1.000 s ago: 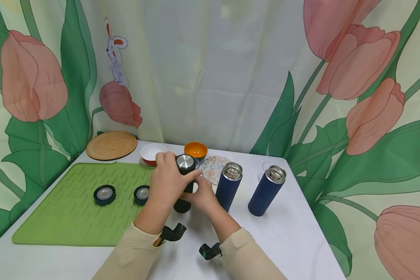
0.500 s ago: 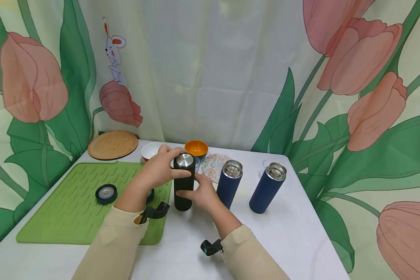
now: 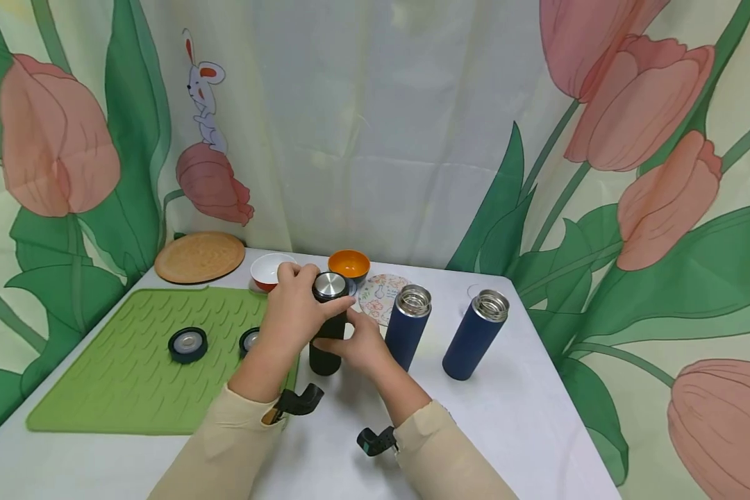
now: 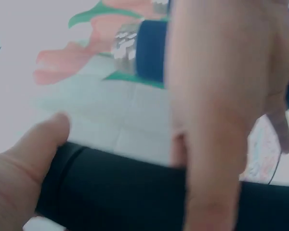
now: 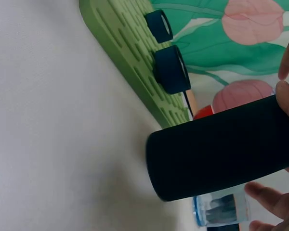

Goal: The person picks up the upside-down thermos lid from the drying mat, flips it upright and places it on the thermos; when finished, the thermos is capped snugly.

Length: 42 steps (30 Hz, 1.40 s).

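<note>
A black thermos (image 3: 325,361) with a silver-topped lid (image 3: 330,285) stands upright between the two hands. My left hand (image 3: 295,309) grips the lid from the left, thumb across its near side and fingers behind. Lower down, my right hand (image 3: 364,342) holds the body, its thumb in front. In the left wrist view the left thumb (image 4: 43,139) lies at the dark lid's edge. Two navy thermoses, one near (image 3: 408,333) and one farther right (image 3: 475,340), stand uncapped with bare steel necks. Two dark lids, a left one (image 3: 187,345) and a partly hidden one (image 3: 247,340), lie on the green mat.
The green mat (image 3: 119,375) covers the table's left side. Behind it lies a round wooden board (image 3: 200,258). A white-and-red bowl (image 3: 272,268), an orange bowl (image 3: 349,264) and a floral round mat (image 3: 382,298) sit along the back, before a tulip-print curtain (image 3: 381,139).
My left hand swings left and lower around the lid, then turns back to the right. My right hand keeps its hold, and the black thermos stays in nearly the same place.
</note>
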Tool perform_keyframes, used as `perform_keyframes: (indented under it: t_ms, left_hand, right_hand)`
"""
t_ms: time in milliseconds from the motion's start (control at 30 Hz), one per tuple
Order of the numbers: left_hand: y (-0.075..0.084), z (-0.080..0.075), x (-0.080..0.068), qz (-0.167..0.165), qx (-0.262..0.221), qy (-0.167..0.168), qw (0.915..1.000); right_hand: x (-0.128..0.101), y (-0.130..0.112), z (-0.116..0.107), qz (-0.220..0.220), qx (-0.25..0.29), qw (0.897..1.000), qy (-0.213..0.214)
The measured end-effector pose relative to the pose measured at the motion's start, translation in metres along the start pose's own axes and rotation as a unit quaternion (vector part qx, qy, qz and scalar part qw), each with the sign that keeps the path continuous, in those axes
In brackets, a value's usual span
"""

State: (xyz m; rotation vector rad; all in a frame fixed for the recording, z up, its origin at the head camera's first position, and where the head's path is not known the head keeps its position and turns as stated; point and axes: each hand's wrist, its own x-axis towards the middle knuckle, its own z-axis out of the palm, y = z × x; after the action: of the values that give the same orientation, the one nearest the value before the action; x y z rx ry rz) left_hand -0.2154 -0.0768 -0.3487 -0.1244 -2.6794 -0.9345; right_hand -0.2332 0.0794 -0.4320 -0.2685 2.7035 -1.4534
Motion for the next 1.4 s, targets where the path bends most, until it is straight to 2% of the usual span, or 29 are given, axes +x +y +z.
perform_keyframes:
  t_ms: [67,167,300,400,467,533,667,800,867,933,1033,1167,1400]
  left_hand:
    - [-0.005,-0.005,0.004,0.017,-0.002,-0.022,0.9996]
    - [-0.014,-0.015,0.015,0.042,-0.012,-0.082,0.9957]
    - [-0.026,-0.026,0.030,0.072,-0.025,-0.163,0.9836]
    - [-0.031,-0.031,0.033,0.080,-0.033,-0.194,0.9773]
    - [-0.031,-0.030,0.029,0.072,-0.046,-0.192,0.9778]
    - [-0.027,-0.027,0.020,0.048,-0.059,-0.169,0.9827]
    - [-0.011,-0.013,0.002,0.002,-0.051,-0.075,0.9958]
    - [0.005,0.006,-0.006,-0.017,-0.010,0.019,0.9996]
    - [0.008,0.012,-0.008,-0.018,-0.003,0.046,0.9988]
    - [0.007,0.014,-0.007,-0.014,-0.005,0.058,0.9982]
    - [0.002,0.011,-0.004,-0.002,-0.011,0.035,0.9993]
    - [-0.007,0.000,0.005,0.015,-0.025,-0.029,0.9992]
    - [-0.023,-0.018,0.024,0.066,-0.032,-0.136,0.9880]
  right_hand:
    - [0.000,-0.001,0.000,0.002,0.004,1.000,-0.003]
    - [0.000,-0.002,-0.001,0.000,0.013,1.000,-0.003]
    - [0.001,-0.001,0.000,-0.011,0.025,1.000,0.002]
    - [0.000,0.000,0.003,-0.016,0.024,1.000,0.004]
    - [-0.001,0.001,0.003,-0.015,0.014,1.000,0.004]
    - [-0.001,0.001,0.003,-0.015,0.007,1.000,0.004]
    - [-0.002,-0.001,0.003,-0.019,-0.004,1.000,0.006]
    - [-0.002,0.000,0.002,-0.031,-0.012,0.999,0.016]
    - [-0.001,0.001,0.001,-0.032,-0.011,0.999,0.016]
    - [-0.001,0.002,0.002,-0.028,-0.009,0.999,0.013]
    - [0.000,0.001,0.002,-0.012,-0.009,1.000,0.007]
    - [0.002,-0.001,0.000,0.004,-0.013,1.000,-0.002]
    - [0.005,0.000,-0.001,-0.010,-0.021,1.000,-0.013]
